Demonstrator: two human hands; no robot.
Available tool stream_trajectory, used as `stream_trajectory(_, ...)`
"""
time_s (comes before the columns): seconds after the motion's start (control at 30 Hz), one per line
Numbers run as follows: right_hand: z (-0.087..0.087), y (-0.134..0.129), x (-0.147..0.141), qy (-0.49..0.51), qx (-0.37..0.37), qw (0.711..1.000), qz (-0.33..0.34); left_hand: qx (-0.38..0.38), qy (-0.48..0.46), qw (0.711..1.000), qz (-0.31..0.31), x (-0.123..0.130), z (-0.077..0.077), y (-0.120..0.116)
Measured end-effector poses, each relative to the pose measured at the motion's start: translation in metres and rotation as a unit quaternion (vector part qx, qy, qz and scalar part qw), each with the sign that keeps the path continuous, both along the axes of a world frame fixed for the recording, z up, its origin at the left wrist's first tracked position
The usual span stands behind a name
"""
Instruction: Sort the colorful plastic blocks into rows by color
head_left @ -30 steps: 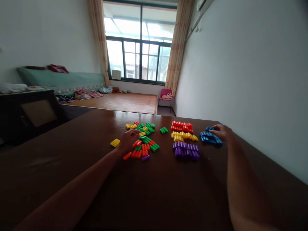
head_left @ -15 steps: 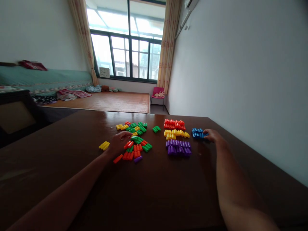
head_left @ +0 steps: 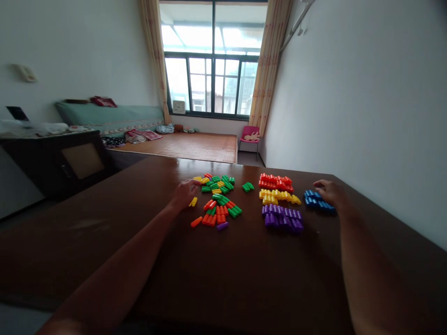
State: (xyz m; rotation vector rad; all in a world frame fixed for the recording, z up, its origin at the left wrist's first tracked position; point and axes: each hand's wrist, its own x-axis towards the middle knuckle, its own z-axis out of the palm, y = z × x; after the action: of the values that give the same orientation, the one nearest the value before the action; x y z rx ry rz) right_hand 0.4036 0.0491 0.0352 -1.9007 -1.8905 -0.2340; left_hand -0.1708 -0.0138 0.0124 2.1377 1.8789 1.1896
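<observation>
My left hand (head_left: 187, 191) is at the left edge of a loose pile of small plastic blocks, its fingers extended to yellow blocks (head_left: 204, 181) at the pile's far left. Whether the fingertips touch them is unclear. Other yellow blocks (head_left: 193, 202) lie partly behind this hand. Green blocks (head_left: 222, 200) and orange-red blocks (head_left: 221, 215) make up most of the pile. On the right, my right hand (head_left: 329, 191) hovers over rows of blue blocks (head_left: 316, 201), thumb and fingers apart, with nothing visible between them.
Left of the blue blocks lie sorted rows of red blocks (head_left: 275, 182), yellow blocks (head_left: 279, 196) and purple blocks (head_left: 282, 217). A small green group (head_left: 248, 187) sits between piles on the dark table (head_left: 240, 265). Beyond are a bed (head_left: 206, 144) and a pink chair (head_left: 248, 132).
The view has turned left. My left hand has shifted away from the pile's middle toward the far-left yellow blocks. My right hand has risen off the blue blocks.
</observation>
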Motion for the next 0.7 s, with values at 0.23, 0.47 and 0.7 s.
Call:
stream_trajectory(0.23,0.015,-0.004,-0.057,-0.053,0.042,0.995,0.075,-0.209,0.156,0.965,0.034,-0.013,-0.016,-0.005)
stream_trajectory(0.47,0.040,-0.049,-0.163,-0.061,0.081,0.968,0.231,-0.098,0.146,0.984,-0.008,0.009,-0.026,-0.009)
stream_trajectory(0.7,0.006,-0.091,-0.272,0.010,-0.041,0.927,0.373,-0.117,0.057,0.991,0.030,0.009,-0.026,-0.005)
